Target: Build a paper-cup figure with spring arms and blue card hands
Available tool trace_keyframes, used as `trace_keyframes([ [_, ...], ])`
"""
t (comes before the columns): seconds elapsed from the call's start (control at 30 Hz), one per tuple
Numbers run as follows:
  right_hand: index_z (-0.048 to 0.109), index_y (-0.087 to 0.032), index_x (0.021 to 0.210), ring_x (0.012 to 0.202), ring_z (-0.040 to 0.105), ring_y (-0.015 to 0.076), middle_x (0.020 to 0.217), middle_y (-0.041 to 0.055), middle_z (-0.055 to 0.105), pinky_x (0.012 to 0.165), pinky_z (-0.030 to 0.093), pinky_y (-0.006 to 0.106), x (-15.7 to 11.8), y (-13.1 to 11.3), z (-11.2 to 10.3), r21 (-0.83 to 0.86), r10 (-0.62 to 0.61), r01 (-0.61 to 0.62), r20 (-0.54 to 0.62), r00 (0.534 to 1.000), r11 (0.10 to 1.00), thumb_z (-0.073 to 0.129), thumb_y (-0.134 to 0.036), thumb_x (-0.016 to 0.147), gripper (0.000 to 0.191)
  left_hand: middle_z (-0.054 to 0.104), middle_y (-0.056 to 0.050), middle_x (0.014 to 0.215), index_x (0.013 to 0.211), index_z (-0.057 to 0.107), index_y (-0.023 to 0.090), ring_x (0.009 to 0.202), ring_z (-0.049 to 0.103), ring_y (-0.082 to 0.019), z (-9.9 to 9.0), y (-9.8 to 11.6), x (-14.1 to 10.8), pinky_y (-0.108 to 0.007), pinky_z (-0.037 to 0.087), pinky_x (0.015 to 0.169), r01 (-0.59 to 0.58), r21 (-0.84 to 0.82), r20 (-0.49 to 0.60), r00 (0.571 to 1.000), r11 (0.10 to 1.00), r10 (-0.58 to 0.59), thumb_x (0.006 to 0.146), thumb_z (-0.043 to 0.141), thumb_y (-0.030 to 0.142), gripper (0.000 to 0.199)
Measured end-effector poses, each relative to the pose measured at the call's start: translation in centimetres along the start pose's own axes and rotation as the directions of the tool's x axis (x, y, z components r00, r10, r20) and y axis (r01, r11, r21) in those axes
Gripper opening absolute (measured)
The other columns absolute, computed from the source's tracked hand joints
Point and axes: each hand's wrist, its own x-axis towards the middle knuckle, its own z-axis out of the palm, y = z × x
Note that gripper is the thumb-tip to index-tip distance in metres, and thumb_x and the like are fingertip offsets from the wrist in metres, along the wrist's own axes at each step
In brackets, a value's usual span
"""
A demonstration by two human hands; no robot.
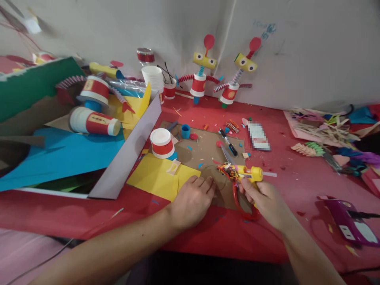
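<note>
My right hand is wrapped round a yellow hot glue gun, its tip pointing left and a clear glue stick jutting from the back. Bits of coloured scrap cling to its nozzle end. Under the gun lie scissors with orange-red handles, partly covered. My left hand is closed, knuckles up, over the edge of a yellow paper sheet and the brown cardboard; whatever is under its fingers is hidden. A red-and-white paper cup stands upside down beyond the yellow sheet.
Two paper-cup robot figures stand against the wall. On the left is an open box with blue paper and cup figures. A marker and a blue paper ring lie on the cardboard. Right are paper strips and a purple power strip.
</note>
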Motion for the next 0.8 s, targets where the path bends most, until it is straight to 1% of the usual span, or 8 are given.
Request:
trace_keyframes([
  [0.17,0.053,-0.020,0.070,0.049,0.037,0.0121,0.052,-0.0054,0.039,0.048,0.028,0.026,0.56,0.25,0.58,0.048,0.001,-0.001,-0.014,1.000,0.999,0.037,-0.070,0.086,0.055,0.067,-0.014,0.113,0.109,0.064,0.010,0.085,0.063,-0.022,0.07,0.16,-0.08,-0.035,0.047,0.067,-0.001,0.006,0.011,1.000,1.000,0.001,0.093,0.049,0.021,0.025],
  [0.27,0.054,-0.020,0.072,0.050,0.039,0.0123,0.053,-0.0049,0.042,0.048,0.030,0.025,0.60,0.19,0.86,0.067,-0.025,0.027,-0.041,0.999,0.997,0.041,-0.067,0.087,0.051,0.066,-0.014,0.112,0.106,0.064,0.010,0.084,0.062,-0.021,0.32,0.24,-0.13,-0.034,0.046,0.066,-0.008,0.023,0.008,1.000,1.000,0.008,0.093,0.047,0.022,0.024],
  [0.5,0.053,-0.021,0.069,0.048,0.039,0.0133,0.051,-0.0040,0.041,0.046,0.030,0.026,0.81,-0.17,0.60,-0.014,-0.029,0.028,-0.066,0.997,1.000,0.040,-0.067,0.086,0.051,0.065,-0.011,0.099,0.097,0.065,0.012,0.077,0.060,-0.020,0.54,0.27,-0.05,-0.034,0.043,0.061,0.006,0.012,0.032,0.999,1.000,-0.007,0.094,0.047,0.025,0.022],
  [0.67,0.055,-0.020,0.072,0.051,0.043,0.0145,0.052,-0.0030,0.044,0.050,0.034,0.026,0.84,-0.26,0.43,-0.067,-0.053,0.048,-0.082,0.995,0.997,0.038,-0.066,0.087,0.051,0.065,-0.009,0.093,0.095,0.065,0.012,0.074,0.059,-0.020,0.47,0.25,0.03,-0.035,0.042,0.060,0.014,-0.010,0.023,1.000,1.000,-0.014,0.092,0.052,0.027,0.021],
  [0.8,0.054,-0.020,0.068,0.052,0.044,0.0140,0.053,-0.0025,0.045,0.050,0.034,0.026,0.64,-0.16,0.33,-0.074,-0.042,0.035,-0.088,0.995,0.997,0.038,-0.066,0.087,0.053,0.064,-0.009,0.092,0.094,0.065,0.013,0.075,0.058,-0.020,0.41,0.24,0.07,-0.035,0.042,0.061,0.012,-0.021,0.019,1.000,1.000,-0.012,0.093,0.050,0.027,0.021],
])
